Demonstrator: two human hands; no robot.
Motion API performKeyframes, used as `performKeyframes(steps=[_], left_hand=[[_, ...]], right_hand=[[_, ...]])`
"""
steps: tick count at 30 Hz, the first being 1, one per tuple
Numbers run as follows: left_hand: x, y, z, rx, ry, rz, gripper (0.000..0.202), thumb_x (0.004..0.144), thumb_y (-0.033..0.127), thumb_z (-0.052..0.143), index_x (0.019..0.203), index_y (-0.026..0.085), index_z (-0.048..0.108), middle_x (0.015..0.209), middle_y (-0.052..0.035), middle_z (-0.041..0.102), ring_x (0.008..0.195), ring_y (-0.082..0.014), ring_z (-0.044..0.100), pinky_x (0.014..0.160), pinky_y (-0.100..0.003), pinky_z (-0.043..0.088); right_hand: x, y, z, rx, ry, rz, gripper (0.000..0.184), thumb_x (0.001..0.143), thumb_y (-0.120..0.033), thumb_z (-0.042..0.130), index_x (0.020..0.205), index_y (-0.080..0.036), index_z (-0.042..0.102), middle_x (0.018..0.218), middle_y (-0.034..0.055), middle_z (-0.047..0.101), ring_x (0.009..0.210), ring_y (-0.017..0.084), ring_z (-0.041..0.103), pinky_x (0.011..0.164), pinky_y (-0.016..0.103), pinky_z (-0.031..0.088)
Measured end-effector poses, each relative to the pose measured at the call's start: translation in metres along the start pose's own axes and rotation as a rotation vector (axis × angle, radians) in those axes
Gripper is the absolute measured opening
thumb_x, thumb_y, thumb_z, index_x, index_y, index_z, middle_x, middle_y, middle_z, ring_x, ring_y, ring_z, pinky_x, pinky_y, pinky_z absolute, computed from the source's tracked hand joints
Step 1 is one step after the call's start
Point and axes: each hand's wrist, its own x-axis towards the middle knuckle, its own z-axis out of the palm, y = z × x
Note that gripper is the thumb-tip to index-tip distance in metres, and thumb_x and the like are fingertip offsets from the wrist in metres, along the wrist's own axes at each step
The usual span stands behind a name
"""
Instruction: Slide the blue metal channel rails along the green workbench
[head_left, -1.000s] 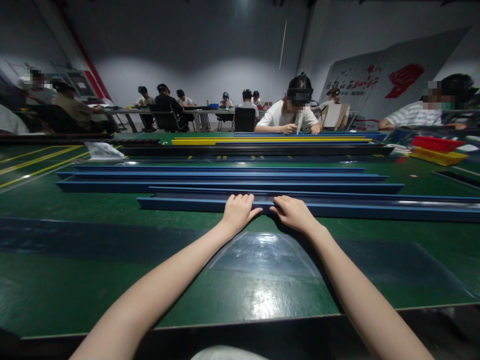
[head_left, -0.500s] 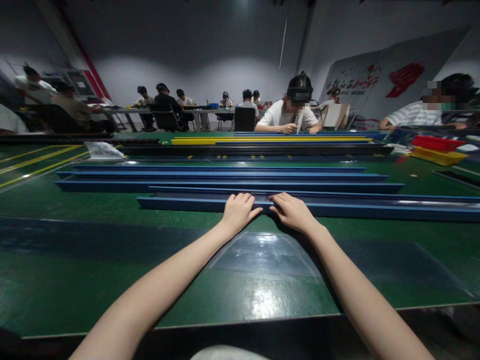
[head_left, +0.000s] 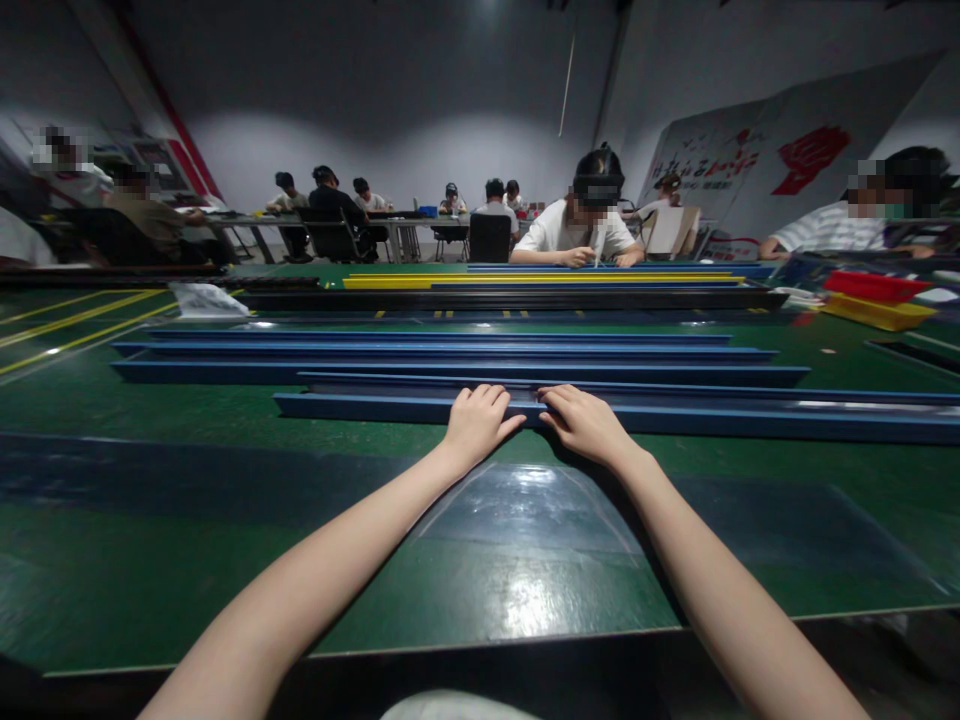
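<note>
A long blue channel-shaped profile (head_left: 750,418) lies across the green table (head_left: 187,570). My left hand (head_left: 480,420) grips its near wall, fingers bent over the top into the channel and thumb along the front. Close beside it, my right hand (head_left: 581,418) holds the same profile in a like way, its thumb at the near wall and its fingertips inside the channel. A short stretch of the profile shows between the two thumbs. Whether anything small lies under the fingers is hidden.
Just beyond lie several more blue profiles (head_left: 450,374). Farther back are a black profile (head_left: 525,300), a yellow profile (head_left: 390,283) and a crumpled plastic bag (head_left: 210,300). A red tray (head_left: 874,287) sits on a yellow tray (head_left: 877,313) at right. A co-worker (head_left: 592,215) sits opposite.
</note>
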Motion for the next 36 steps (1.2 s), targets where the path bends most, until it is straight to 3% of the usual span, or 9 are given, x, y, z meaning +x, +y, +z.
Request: performKeyframes(steps=[36], left_hand=[[-0.0008, 0.0008, 0.0009, 0.002, -0.002, -0.003, 0.036, 0.085, 0.046, 0.043, 0.096, 0.015, 0.056, 0.102, -0.0084, 0.062, 0.092, -0.0213, 0.054, 0.072, -0.034, 0.035]], right_hand=[[-0.0002, 0.0008, -0.0009, 0.02, -0.026, 0.019, 0.03, 0.086, -0.029, 0.038, 0.107, -0.016, 0.055, 0.117, 0.0097, 0.056, 0.108, 0.019, 0.049, 0.084, 0.03, 0.042]])
